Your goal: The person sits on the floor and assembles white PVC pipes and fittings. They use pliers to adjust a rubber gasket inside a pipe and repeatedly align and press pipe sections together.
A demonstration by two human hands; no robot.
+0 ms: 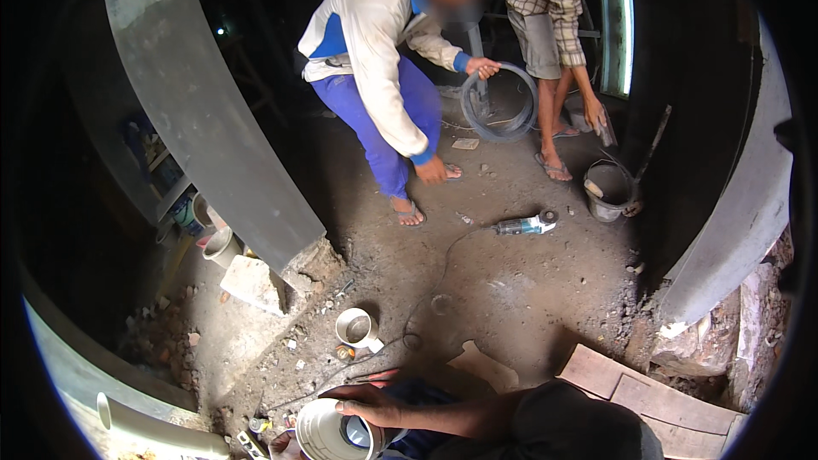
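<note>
At the lower edge, my right hand [372, 405] lies over the rim of a white plastic pipe piece [322, 426], fingers curled round it. Its round mouth faces up, and a bluish-grey inside shows. My left hand [285, 445] touches the same piece from the left; the lower edge cuts off most of this hand, so its grip is unclear. Just above my right hand is a thin red thing [381, 377], too partly hidden to name. On the ground farther off stands a white pipe fitting [356, 326], with a small orange roll [344, 352] beside it.
An angle grinder [526, 225] lies on the dirt floor, its cord trailing toward me. Ahead, one person holds a coil of hose [498, 102]; another bends over a bucket [607, 189]. Boards [635, 392] lie right, a pale pipe [162, 426] left. A pillar [213, 119] rises left.
</note>
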